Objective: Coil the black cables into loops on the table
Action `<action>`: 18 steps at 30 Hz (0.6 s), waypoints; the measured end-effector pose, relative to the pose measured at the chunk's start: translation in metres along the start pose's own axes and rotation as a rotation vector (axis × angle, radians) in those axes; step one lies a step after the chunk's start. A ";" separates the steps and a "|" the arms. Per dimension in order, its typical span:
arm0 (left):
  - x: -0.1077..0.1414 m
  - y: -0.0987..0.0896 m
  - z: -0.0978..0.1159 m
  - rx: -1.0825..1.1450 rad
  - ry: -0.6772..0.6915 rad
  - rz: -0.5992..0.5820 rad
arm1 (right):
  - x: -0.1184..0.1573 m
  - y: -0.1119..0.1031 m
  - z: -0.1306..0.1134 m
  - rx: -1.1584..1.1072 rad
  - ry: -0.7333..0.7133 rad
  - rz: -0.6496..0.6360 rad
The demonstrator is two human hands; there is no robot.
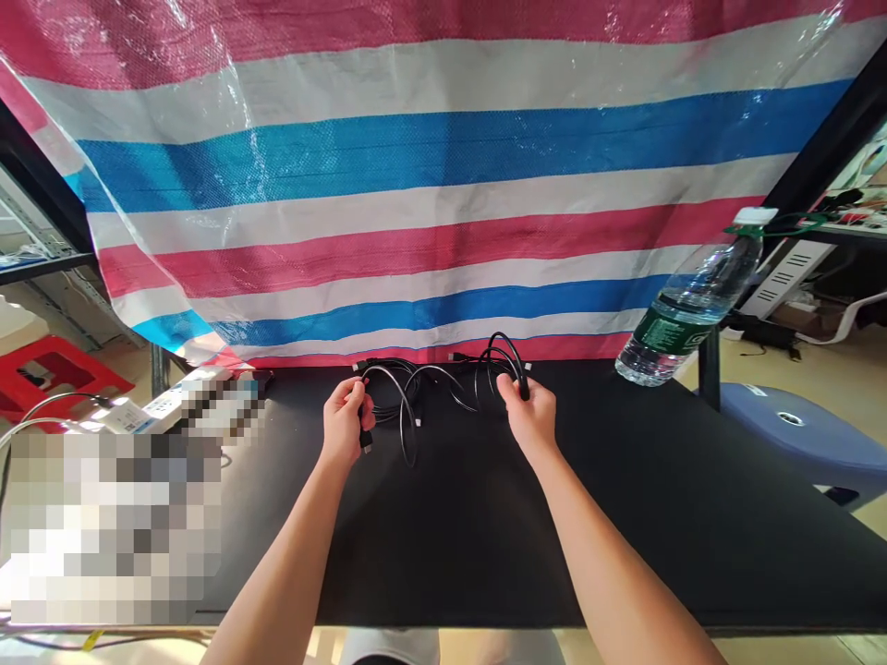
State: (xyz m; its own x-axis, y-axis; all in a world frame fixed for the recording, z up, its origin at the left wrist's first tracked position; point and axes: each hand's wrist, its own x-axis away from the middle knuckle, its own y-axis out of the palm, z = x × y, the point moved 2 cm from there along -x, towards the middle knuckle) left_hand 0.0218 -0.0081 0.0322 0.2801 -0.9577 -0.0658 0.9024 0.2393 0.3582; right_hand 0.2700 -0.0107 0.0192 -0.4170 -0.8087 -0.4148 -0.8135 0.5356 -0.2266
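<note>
My left hand (345,417) is closed around a black cable (408,411) near its end, and a dark plug (366,441) sticks out below the fingers. My right hand (530,413) grips a bunched loop (511,349) of black cable, which arches up over the thumb. Between the hands a length of cable sags toward the table. Behind them, at the back edge, lie more coiled black cables (389,367) with small connector ends. Whether the held lengths belong to one cable I cannot tell.
A clear water bottle (683,319) with a green label stands at the black table's (450,545) back right. Striped plastic sheeting (430,222) hangs behind. A white power strip (184,397) lies at the left, beside a blurred-out area. A blue stool (796,429) is at the right.
</note>
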 end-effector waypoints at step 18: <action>0.014 0.024 -0.007 0.050 -0.153 0.185 | 0.009 0.025 -0.015 -0.738 0.347 -0.067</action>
State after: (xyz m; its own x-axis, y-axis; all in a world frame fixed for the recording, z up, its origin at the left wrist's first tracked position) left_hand 0.0500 -0.0150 0.0331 0.3828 -0.9123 0.1453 0.8220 0.4082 0.3972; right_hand 0.2404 -0.0084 0.0231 -0.3614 -0.9273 -0.0976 -0.8481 0.2834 0.4478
